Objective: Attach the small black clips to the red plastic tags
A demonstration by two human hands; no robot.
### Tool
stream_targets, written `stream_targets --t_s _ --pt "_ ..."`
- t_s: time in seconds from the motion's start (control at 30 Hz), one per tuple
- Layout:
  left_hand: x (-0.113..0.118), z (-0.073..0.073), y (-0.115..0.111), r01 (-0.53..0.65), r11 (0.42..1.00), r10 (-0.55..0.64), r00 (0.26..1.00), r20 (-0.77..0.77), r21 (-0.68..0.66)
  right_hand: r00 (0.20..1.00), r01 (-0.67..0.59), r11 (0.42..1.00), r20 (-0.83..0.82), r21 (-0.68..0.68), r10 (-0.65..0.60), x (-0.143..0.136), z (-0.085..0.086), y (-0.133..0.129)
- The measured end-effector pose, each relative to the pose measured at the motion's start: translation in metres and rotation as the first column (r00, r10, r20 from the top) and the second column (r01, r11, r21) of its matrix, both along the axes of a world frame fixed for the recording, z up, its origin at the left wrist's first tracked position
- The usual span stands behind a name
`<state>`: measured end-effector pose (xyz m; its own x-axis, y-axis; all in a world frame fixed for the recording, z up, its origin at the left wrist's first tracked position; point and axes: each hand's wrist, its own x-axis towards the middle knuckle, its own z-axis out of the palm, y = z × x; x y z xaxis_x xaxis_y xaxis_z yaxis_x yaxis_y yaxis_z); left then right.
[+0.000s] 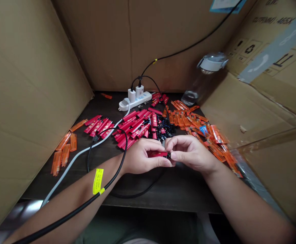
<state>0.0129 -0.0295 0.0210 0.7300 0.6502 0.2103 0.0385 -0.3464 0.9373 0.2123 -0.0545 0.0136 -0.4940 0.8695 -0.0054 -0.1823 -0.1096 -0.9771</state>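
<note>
My left hand (144,156) is closed round a red lighter (158,154), which lies sideways above the front of the table. At the lighter's black end, the thumb and fingers of my right hand (190,152) are pinched together. My fingers hide part of that end. Just beyond my hands lies a pile of red lighters (135,127) with gold lettering. Beside it is a heap of small black parts (165,128). To the right spread many clear orange lighter bodies (181,119), with a small blue piece (203,129) among them.
Cardboard walls (163,44) enclose the dark table (163,189). A white power strip (137,100) with plugs stands at the back. A clear water bottle (196,81) is at back right. A black cable (87,203) crosses my left forearm; a grey cord (74,159) runs along the left.
</note>
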Motion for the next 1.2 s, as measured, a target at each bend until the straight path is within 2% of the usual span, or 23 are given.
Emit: stream_targets --t_s 0.37,0.63,0.8,1.03,1.2 --pt "0.0 0.001 0.0 0.058 0.998 -0.057 0.998 -0.021 0.033 0.998 -0.044 0.992 0.041 0.119 0.04 0.003 0.002 0.001" --pt "-0.001 0.002 -0.001 0.098 0.983 -0.088 0.994 -0.07 0.154 0.994 -0.075 0.986 0.088 0.151 0.062 0.004 0.005 0.002" --pt "-0.002 0.001 0.0 0.135 0.964 -0.104 0.984 -0.141 0.229 0.984 -0.082 0.978 0.174 0.193 0.048 0.004 0.004 0.003" --pt "-0.003 -0.004 0.0 0.094 0.962 -0.072 0.993 -0.094 0.257 0.991 0.011 0.986 0.13 0.167 -0.033 -0.001 0.002 0.001" --pt "-0.003 -0.002 -0.003 0.016 0.99 -0.013 1.0 -0.022 0.139 0.997 0.066 0.996 0.044 0.057 -0.068 -0.006 0.0 0.0"
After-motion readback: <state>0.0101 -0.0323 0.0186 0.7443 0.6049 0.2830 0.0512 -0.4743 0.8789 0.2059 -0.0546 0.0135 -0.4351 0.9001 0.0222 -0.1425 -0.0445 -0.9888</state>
